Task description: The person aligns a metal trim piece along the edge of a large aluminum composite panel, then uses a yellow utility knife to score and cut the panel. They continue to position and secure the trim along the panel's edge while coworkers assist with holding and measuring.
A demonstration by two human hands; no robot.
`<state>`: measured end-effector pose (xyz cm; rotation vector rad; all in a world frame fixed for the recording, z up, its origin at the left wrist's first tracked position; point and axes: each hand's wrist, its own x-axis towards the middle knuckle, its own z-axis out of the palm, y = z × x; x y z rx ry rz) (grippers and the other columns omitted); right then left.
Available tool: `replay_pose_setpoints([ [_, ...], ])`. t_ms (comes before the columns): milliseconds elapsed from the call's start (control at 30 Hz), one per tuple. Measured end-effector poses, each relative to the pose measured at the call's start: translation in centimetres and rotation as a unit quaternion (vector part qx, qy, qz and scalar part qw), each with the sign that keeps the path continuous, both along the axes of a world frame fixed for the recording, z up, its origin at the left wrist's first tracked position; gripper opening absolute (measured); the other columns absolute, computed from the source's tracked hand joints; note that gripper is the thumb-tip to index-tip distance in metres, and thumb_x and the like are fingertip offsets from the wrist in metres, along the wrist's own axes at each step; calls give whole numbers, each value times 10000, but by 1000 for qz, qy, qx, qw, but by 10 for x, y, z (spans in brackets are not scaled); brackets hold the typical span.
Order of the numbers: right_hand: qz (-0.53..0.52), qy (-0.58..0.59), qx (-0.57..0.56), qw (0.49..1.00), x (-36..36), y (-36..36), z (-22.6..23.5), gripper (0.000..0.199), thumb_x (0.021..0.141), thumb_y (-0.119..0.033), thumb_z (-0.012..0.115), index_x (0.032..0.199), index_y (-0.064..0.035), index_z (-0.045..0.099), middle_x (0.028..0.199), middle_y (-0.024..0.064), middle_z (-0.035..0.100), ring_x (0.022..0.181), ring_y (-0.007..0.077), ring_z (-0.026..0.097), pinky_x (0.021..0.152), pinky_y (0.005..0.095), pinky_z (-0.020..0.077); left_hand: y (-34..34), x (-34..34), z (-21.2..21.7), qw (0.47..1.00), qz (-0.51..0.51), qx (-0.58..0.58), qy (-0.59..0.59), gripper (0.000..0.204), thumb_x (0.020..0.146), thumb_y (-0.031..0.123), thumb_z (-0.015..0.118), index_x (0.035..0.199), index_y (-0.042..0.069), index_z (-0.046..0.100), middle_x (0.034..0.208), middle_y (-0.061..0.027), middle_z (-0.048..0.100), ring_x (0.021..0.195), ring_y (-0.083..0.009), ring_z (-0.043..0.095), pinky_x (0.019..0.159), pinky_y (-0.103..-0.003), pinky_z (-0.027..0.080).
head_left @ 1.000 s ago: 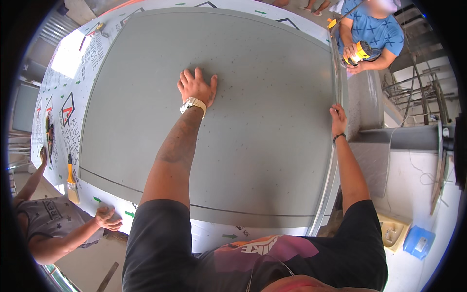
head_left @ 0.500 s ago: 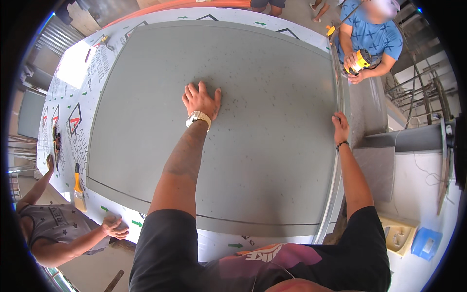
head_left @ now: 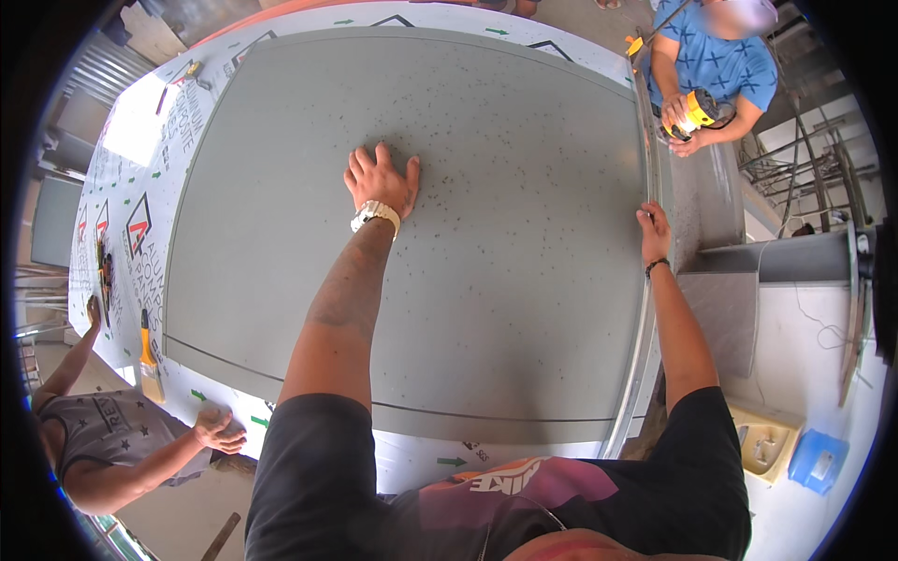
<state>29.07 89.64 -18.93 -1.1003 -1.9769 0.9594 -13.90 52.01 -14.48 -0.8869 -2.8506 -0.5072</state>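
A large grey panel [head_left: 505, 309] lies in front of me, speckled with small dark chips. My left hand [head_left: 383, 180] rests on it with fingers spread, a white watch at the wrist. Along the panel's right edge runs a long metal straightedge [head_left: 632, 393]. My right hand [head_left: 655, 232] is closed over that bar, thumb on the inner side; part of the grip is hidden. Beyond the far right corner, a person in a blue shirt [head_left: 725, 61] holds a yellow and black handheld power tool [head_left: 694, 114] in both hands.
White printed sheeting [head_left: 140, 201] lies beneath the panel. A paintbrush [head_left: 148, 360] with a yellow handle lies at its left. A person in a grey top [head_left: 117, 435] stands at the left edge. A yellowish basin [head_left: 767, 444] and a blue container [head_left: 818, 462] are at lower right.
The view has shifted slightly, so the panel sits a little higher in the picture. Both my hands keep their places on the panel and straightedge. The power tool stays near the far corner.
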Motion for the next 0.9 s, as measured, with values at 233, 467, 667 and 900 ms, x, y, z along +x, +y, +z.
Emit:
replay_pose_setpoints([
  [233,-19,-15,-3,1000,-1,-3,3,350,951,-290,756,1202,-51,718,1508,132,564,1352,274,550,1115,375,426,0,-2,-2,1000,2,-4,-9,662,1017,548,532,1434,36,485,1535,-275,392,1500,-423,300,1223,-544,244],
  [467,-8,-14,0,1000,-2,-5,7,336,947,-286,757,1187,-54,722,1508,137,565,1352,274,549,1115,375,427,-1,-2,-4,1000,0,-2,4,676,1014,546,562,1437,24,486,1514,-293,414,1473,-426,348,1206,-545,270],
  [667,-1,-11,3,1000,-1,-2,4,354,945,-279,755,1199,-37,717,1497,146,571,1352,282,549,1121,377,422,0,-1,-4,1000,0,5,13,679,1013,550,561,1439,27,486,1508,-284,420,1472,-419,351,1212,-545,267],
  [900,-4,-3,-4,1000,-1,-4,5,356,949,-283,752,1194,-28,715,1497,158,567,1369,285,539,1134,373,411,1,0,1,1000,6,-16,-10,690,1021,556,545,1471,39,466,1533,-275,401,1490,-409,328,1228,-535,246],
])
